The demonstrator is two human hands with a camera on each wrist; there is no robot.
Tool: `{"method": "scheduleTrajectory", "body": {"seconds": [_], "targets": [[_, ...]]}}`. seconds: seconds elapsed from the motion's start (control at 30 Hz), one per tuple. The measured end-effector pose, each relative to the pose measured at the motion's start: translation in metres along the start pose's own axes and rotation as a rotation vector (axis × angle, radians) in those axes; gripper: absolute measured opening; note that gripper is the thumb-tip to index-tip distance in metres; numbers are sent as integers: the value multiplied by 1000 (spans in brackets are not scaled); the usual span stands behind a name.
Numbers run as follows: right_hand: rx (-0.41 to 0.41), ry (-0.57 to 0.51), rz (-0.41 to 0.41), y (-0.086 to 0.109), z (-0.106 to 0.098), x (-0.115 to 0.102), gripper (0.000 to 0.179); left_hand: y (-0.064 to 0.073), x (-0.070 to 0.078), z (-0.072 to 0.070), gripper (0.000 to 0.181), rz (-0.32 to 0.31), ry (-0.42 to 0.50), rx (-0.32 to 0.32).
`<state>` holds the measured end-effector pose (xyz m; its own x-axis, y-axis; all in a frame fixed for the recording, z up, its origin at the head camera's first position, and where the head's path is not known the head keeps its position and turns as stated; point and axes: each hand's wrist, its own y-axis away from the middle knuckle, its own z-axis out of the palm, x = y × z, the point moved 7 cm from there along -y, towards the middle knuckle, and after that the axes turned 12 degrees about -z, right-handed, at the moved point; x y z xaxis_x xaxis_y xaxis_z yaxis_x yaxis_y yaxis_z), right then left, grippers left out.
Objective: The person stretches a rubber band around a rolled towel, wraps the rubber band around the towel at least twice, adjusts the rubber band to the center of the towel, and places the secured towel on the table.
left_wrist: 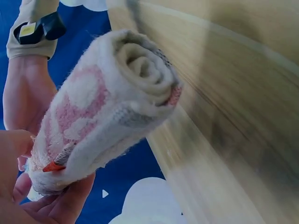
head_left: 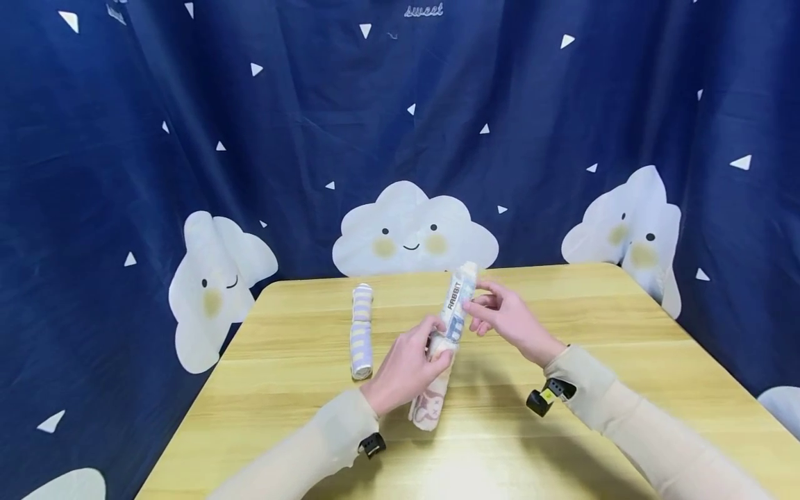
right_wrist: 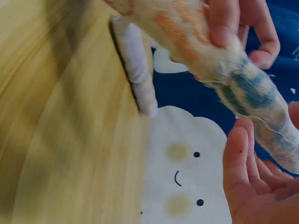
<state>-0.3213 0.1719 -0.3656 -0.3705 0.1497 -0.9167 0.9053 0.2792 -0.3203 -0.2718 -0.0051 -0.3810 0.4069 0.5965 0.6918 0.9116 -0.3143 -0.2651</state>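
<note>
A long rolled towel, whitish with pink, orange and blue patterns and the word RABBIT near its far end, slants over the table. Around its middle, my left hand grips it between thumb and fingers. The near end of the towel shows its spiral layers and an orange-red tag in the left wrist view. My right hand is at the far part, thumb tip at the printed side and loosely bent fingers beside it. In the right wrist view, a fingertip of the right hand is right at the towel's edge.
A second roll, lavender with pale yellow stripes and narrowed near the middle, lies on the wooden table left of my hands. Behind the table hangs a dark blue curtain with white clouds and triangles.
</note>
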Motion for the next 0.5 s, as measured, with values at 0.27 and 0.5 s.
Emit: {"method": "scheduleTrajectory", "body": {"seconds": [0.27,0.5], "targets": [[-134,54,18,3,24,14,58,-10,-10,2,46,-113,107,-27],[-130,47,32,0,33,17,63,-13,-12,1,47,-123,111,-17]]}}
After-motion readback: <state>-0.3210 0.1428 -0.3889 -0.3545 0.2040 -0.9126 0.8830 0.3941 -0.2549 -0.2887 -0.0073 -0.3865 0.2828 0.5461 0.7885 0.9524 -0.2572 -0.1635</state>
